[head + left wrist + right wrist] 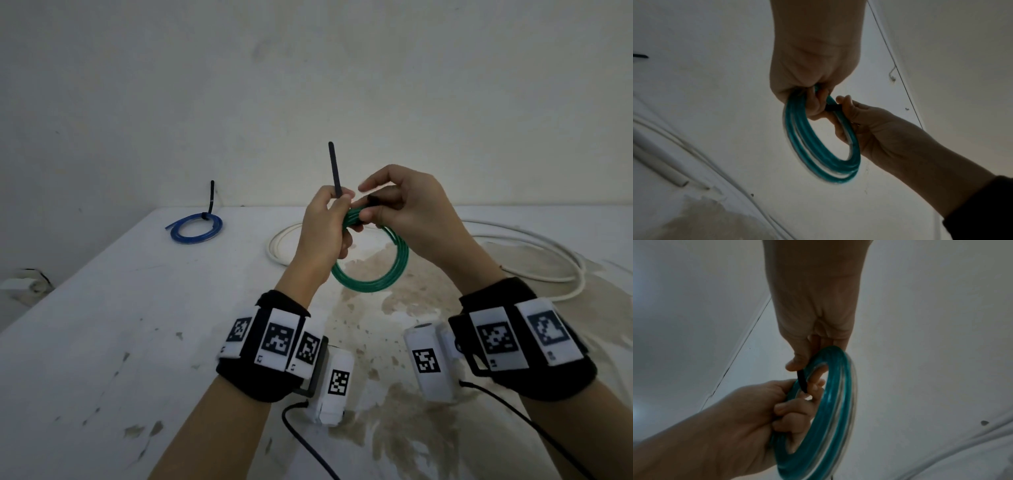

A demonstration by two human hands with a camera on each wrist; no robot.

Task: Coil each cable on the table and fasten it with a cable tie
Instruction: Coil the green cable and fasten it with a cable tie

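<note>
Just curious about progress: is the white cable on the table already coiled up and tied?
No, the white cable lies in loose loops on the table with no tie.

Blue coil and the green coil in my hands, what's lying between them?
In the head view, bare table lies between the blue coil and green coil.

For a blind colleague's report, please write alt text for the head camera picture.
Two hands hold a coiled green cable above a white table; the left hand grips the coil and an upright black cable tie, and the right hand pinches the tie's other end. Behind lie a tied blue cable and a loose white cable.
</note>
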